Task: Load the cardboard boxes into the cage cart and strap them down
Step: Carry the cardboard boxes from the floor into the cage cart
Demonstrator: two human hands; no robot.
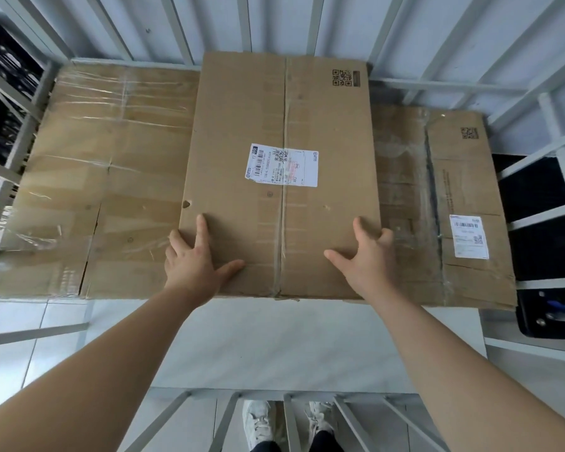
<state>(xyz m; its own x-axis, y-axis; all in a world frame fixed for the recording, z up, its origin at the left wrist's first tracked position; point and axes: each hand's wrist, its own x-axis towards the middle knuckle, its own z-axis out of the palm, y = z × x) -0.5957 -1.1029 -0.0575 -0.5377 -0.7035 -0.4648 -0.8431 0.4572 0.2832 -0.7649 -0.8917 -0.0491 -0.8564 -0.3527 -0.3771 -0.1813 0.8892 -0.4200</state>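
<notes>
Both hands lie on the lid of the middle box (281, 132), near its front corners. The left hand (194, 259) is spread wide: thumb and forefinger lie straight and flat on the cardboard, while the outer fingers bend over the box's left edge. The right hand (369, 256) mirrors it, thumb and forefinger flat on top and the other fingers hooked over the right edge. So each grip is wide, and each holds this box by one side edge.

Three cardboard boxes stand in a row inside the cage cart (437, 84), toward its back bars. The middle box is the highest and covers the inner edges of its two neighbours; whether it rests on them or stands between them cannot be told. The left box (105, 177) is wrapped with strips of clear tape and has a split near its front edge. The right box (447, 197) sits lower and looks scuffed along its taped seam.

There are two white shipping labels, one (282, 164) in the middle of the held box and one (468, 236) near the right box's front corner. Each of those two boxes also bears one printed QR code at its far right corner.

The cart's pale floor (274, 337) lies bare in front of the boxes. Two white shoes (258, 422) show between the front bars. One dark crate (4, 70) stands outside the bars on the left and one (548, 318) on the right
</notes>
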